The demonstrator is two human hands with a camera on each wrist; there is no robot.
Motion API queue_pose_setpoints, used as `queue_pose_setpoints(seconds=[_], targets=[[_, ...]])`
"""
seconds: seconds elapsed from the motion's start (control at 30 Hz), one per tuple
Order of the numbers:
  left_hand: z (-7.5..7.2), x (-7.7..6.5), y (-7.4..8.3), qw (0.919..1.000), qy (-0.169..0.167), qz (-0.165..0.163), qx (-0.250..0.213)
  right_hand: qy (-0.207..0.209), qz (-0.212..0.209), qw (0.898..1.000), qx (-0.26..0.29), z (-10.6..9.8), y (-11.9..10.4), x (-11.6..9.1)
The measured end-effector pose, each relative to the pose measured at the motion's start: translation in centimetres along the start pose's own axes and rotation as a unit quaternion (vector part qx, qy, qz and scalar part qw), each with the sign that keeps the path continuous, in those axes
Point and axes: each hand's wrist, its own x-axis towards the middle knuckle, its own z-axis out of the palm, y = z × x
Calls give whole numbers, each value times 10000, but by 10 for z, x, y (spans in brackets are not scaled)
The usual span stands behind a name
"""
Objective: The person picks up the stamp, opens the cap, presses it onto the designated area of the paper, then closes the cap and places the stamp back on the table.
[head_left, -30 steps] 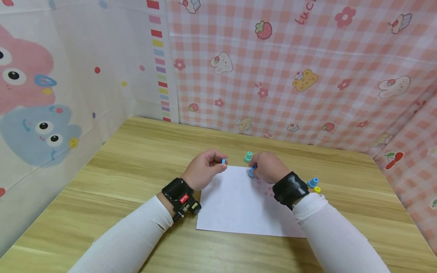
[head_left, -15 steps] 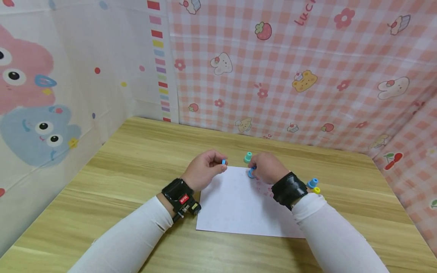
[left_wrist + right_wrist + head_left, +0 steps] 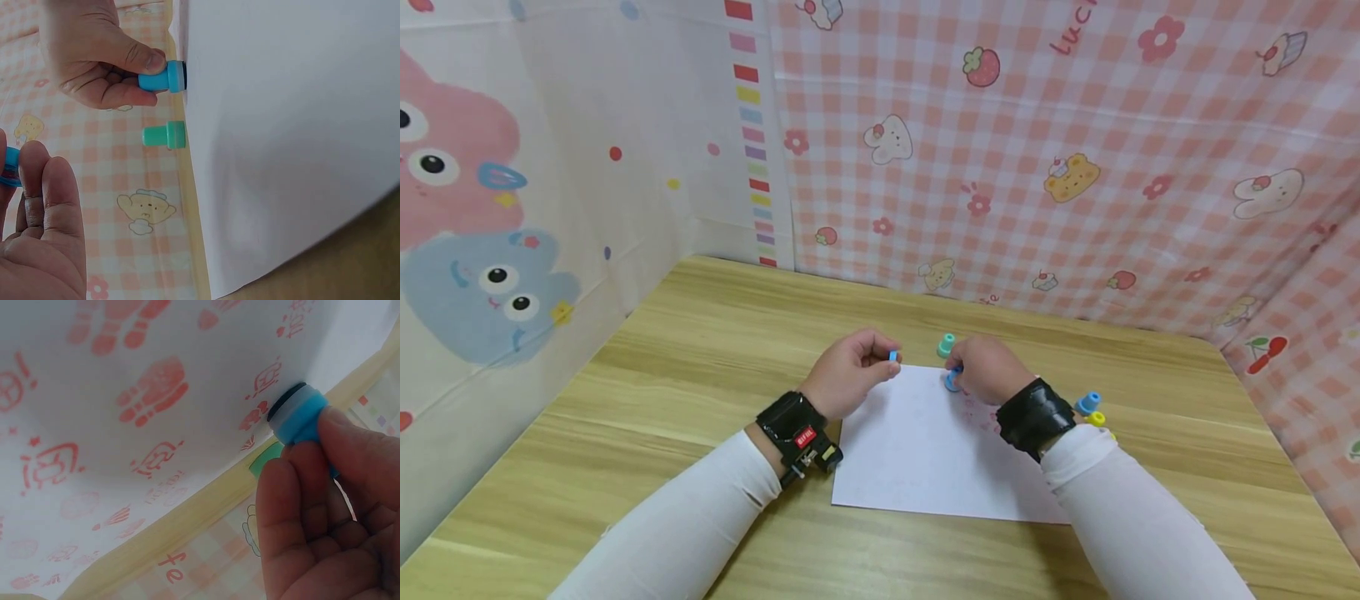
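My right hand pinches a blue stamp between thumb and fingers. The stamp's dark end meets the sheet of white paper near its far edge. Red prints, such as footprints and small figures, cover part of the sheet in the right wrist view. My left hand is raised by the sheet's far left corner and pinches a small blue cap in its fingertips; the cap is cut off by the left wrist frame's edge. A green stamp stands just beyond the paper, between the hands.
Right of the sheet, beside my right wrist, another blue stamp stands with a yellow piece close by, partly hidden by the sleeve. The wooden table backs onto a pink checked cloth. A printed white cloth hangs at left.
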Motion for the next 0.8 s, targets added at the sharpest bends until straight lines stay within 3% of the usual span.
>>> queue_pose_setpoints(seconds=[0.5,0.8], targets=[[0,0,0,10000,-21,26,40,38,-293,9993,-241,1,-1,1],[2,1,-1,10000,-12,29,34,-48,-109,9998,-151,1,-1,1]])
